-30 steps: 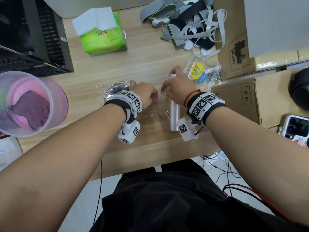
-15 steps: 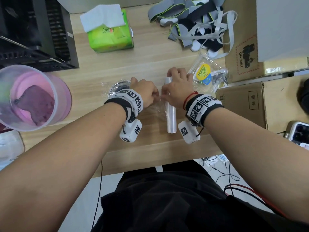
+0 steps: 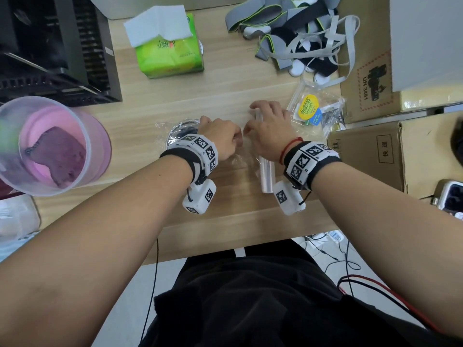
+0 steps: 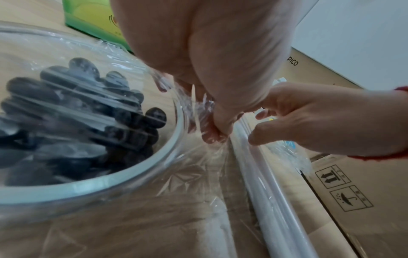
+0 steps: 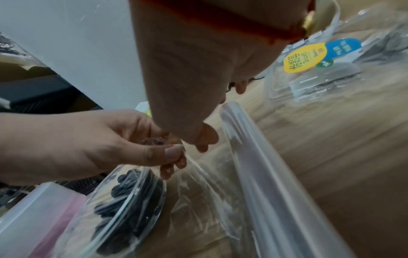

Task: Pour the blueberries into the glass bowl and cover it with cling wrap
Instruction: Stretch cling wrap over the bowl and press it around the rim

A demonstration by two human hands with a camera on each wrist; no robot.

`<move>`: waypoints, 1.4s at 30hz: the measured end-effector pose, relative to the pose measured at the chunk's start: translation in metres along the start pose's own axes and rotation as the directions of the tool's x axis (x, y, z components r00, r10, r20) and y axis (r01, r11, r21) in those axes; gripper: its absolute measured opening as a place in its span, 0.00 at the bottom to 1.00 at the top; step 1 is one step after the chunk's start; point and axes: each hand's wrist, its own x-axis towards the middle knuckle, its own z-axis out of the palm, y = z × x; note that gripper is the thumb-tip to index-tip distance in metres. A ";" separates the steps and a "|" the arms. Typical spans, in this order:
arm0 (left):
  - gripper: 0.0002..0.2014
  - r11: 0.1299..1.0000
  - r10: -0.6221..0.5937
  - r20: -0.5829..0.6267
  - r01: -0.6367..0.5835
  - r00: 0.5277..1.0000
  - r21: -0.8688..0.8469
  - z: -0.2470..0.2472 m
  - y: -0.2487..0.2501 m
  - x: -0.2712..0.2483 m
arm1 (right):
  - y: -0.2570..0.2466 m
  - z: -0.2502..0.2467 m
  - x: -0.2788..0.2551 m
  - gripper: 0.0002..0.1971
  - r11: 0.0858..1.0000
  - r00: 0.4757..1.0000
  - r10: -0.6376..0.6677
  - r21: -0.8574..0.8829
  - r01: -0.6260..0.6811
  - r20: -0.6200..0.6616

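Both forearms are bare. Each wrist carries a black strap topped with a white band of black-and-white square markers, and a white camera block with 1 marker per visible face hangs below. A thin red cord circles the right wrist. The clothing is black.

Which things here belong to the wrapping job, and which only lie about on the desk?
Job: bowl, blueberries, cling film, roll, left hand, right hand.

Lying about: tissue pack, straps, empty clamshell, pink bin, boxes.
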 end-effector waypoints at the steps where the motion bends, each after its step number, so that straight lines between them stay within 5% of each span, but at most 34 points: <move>1: 0.10 1.000 0.002 0.001 -0.002 1.000 0.002 0.000 0.000 0.000 | -0.002 0.000 -0.003 0.17 0.999 0.999 -0.027 0.018 0.026 0.033; 3: 0.11 1.000 0.006 0.002 -0.006 1.000 0.000 0.000 -0.001 0.000 | -0.005 0.000 -0.008 0.26 0.999 0.994 -0.041 0.028 0.038 0.102; 8: 0.12 1.000 0.018 -0.003 -0.018 1.000 0.002 0.000 0.000 -0.001 | -0.005 0.011 -0.010 0.17 0.995 0.998 0.013 -0.103 -0.006 0.065; 19: 0.10 0.991 0.127 0.000 -0.127 0.992 -0.029 -0.002 0.000 -0.011 | -0.009 0.014 -0.002 0.24 0.972 0.974 0.189 -0.163 -0.168 0.123; 24: 0.12 0.993 0.098 -0.019 -0.099 0.995 -0.057 -0.002 0.000 -0.012 | -0.009 0.012 0.003 0.16 0.986 0.985 0.113 -0.136 -0.095 0.128; 29: 0.12 0.987 0.091 0.065 -0.098 0.994 0.128 0.002 0.003 -0.007 | -0.008 0.000 -0.001 0.17 0.999 0.978 0.046 0.009 -0.049 0.202; 33: 0.11 0.965 0.070 0.045 -0.079 0.997 0.249 0.006 0.002 -0.006 | -0.012 -0.002 -0.006 0.31 0.999 0.959 0.041 0.017 -0.048 0.280; 37: 0.08 0.965 0.031 0.015 -0.034 0.999 0.261 0.010 0.001 -0.003 | -0.013 0.007 -0.007 0.18 0.998 0.964 -0.008 -0.063 0.026 0.264; 42: 0.07 0.961 0.005 0.011 -0.008 1.000 0.278 0.017 0.001 0.000 | -0.008 0.009 -0.008 0.17 0.998 0.969 0.000 -0.056 0.014 0.245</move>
